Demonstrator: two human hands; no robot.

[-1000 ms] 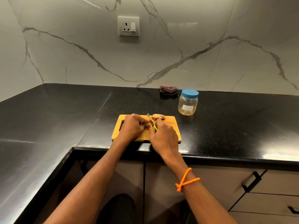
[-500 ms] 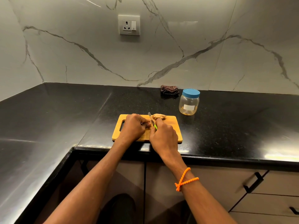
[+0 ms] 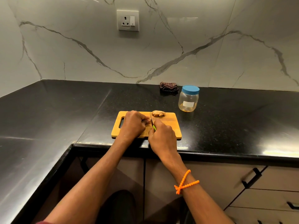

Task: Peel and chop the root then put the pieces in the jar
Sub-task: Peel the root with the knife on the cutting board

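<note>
Right hand (image 3: 162,136) grips knife (image 3: 152,121); left hand (image 3: 133,125) pinches root piece (image 3: 147,121).

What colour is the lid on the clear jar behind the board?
Blue; the round screw lid on the clear plastic jar shows best in the head view.

Both hands, left hand (image 3: 133,124) and right hand (image 3: 162,136), crowd the cutting board (image 3: 168,126), whose far right corner holds a root piece (image 3: 158,113); beyond the right hand stand the capped jar (image 3: 188,98) and a folded cloth (image 3: 168,86), while bare black counter (image 3: 64,110) spreads leftward.
</note>
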